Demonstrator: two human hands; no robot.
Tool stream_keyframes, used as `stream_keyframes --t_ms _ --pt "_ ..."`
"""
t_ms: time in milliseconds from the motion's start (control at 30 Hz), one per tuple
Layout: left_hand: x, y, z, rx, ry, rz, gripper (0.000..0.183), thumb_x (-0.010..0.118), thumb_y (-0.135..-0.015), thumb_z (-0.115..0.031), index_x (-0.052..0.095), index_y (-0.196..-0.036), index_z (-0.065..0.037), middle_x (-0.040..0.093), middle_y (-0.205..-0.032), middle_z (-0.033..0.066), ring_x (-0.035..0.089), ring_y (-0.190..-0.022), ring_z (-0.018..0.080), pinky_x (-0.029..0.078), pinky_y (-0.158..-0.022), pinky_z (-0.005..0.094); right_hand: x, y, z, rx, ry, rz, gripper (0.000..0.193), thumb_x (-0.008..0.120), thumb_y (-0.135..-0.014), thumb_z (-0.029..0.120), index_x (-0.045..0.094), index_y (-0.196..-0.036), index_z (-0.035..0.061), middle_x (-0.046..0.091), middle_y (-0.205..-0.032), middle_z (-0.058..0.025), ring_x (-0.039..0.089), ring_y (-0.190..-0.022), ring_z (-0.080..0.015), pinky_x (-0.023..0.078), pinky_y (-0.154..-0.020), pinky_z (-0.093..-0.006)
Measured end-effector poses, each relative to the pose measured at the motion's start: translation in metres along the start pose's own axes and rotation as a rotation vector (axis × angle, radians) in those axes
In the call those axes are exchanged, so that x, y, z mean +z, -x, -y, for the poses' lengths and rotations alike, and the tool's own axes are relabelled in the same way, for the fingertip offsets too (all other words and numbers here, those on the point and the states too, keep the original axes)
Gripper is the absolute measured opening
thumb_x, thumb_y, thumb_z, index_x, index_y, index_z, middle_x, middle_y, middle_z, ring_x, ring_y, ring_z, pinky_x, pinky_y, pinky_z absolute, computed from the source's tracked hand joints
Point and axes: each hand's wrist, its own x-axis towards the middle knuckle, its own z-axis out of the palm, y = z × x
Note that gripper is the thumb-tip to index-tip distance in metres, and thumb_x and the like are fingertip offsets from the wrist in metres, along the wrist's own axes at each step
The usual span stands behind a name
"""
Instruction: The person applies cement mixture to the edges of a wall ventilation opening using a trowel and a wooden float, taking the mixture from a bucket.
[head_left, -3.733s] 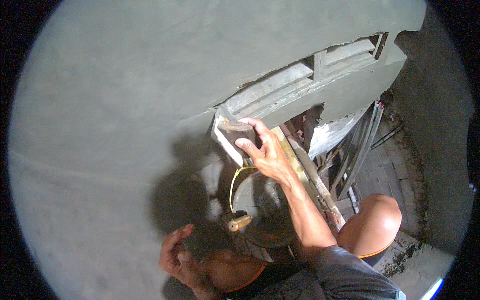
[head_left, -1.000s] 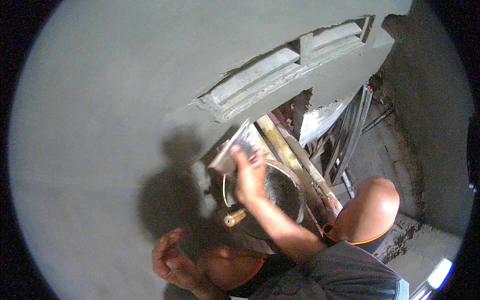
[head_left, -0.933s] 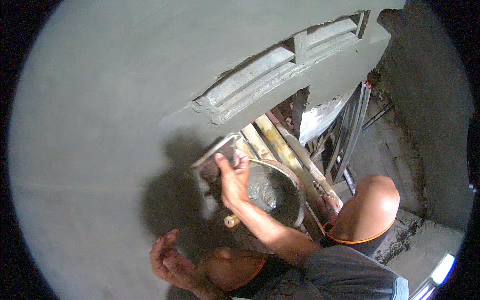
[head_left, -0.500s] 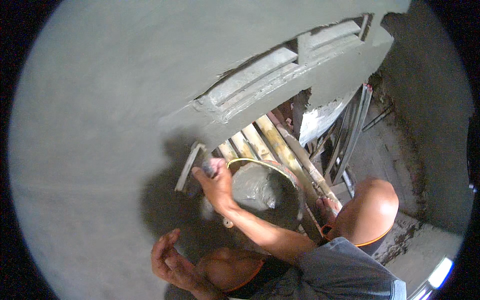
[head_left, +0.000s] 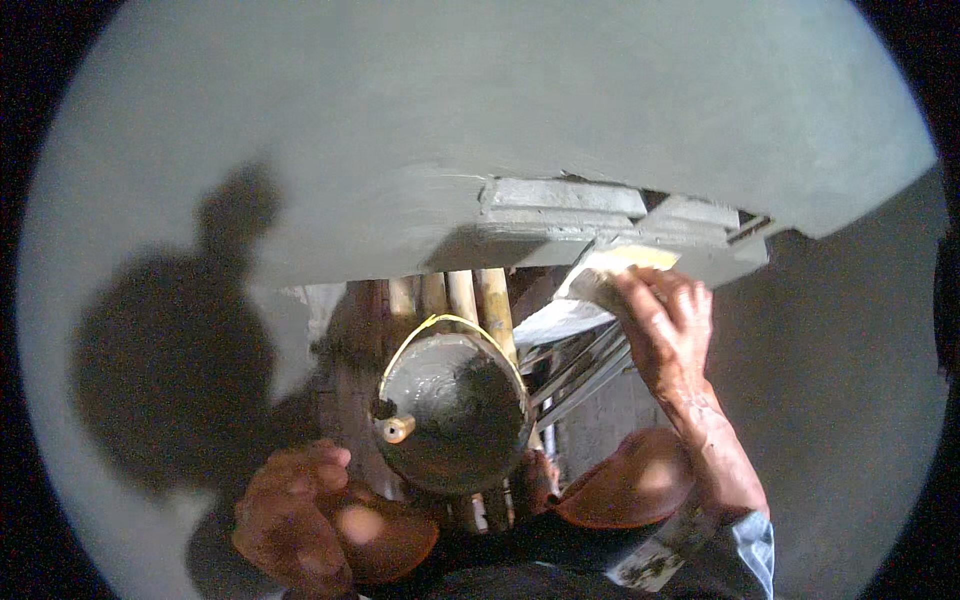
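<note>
My right hand (head_left: 672, 325) grips a plastering trowel (head_left: 600, 270), its flat blade against the grey plastered wall just under the slotted vent block (head_left: 565, 203). The fingers wrap over the tool's back and hide its handle. My left hand (head_left: 290, 515) is beside my left knee, fingers loosely bent, with nothing visible in it. Between my knees stands a round bucket (head_left: 460, 465) with a yellow rim edge or bail, holding wet grey mortar (head_left: 425, 378). A pale handle end (head_left: 397, 430) shows at the bucket's left side.
Several bamboo poles (head_left: 462, 297) form the platform under the bucket. Long thin strips (head_left: 585, 370) lean below the wall's lower edge, right of the bucket. Smooth grey plaster (head_left: 400, 110) spreads across the wall ahead, with my shadow (head_left: 170, 370) on its left.
My right hand has gone from the bucket's left side to the wall under the vent block, carrying the trowel. The view has turned right. My left hand stays near my left knee.
</note>
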Motion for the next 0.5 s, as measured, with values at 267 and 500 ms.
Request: stream_keyframes --t_ms 267,500 --pt "0.001 0.002 -0.009 0.029 -0.093 0.118 0.049 0.066 -0.096 -0.042 0.062 -0.118 0.002 0.072 -0.094 0.0234 0.072 -0.088 0.0403 0.058 -0.085 0.0545 0.146 0.027 0.007 -0.249 -0.097 0.164 0.053 0.059 -0.088 0.017 0.055 -0.139 0.0085 0.061 -0.128 -0.0086 0.056 -0.108 -0.0278 0.043 -0.086 -0.0474" --pt "-0.007 0.006 -0.024 0.012 -0.178 0.205 0.049 0.067 -0.096 -0.042 0.062 -0.119 0.001 0.073 -0.095 0.0229 0.073 -0.089 0.0404 0.058 -0.086 0.0546 0.166 -0.018 0.002 -0.323 0.027 0.026 0.044 0.059 -0.086 0.024 0.061 -0.128 0.0130 0.061 -0.124 -0.0022 0.056 -0.103 -0.0226 0.043 -0.081 -0.0430"
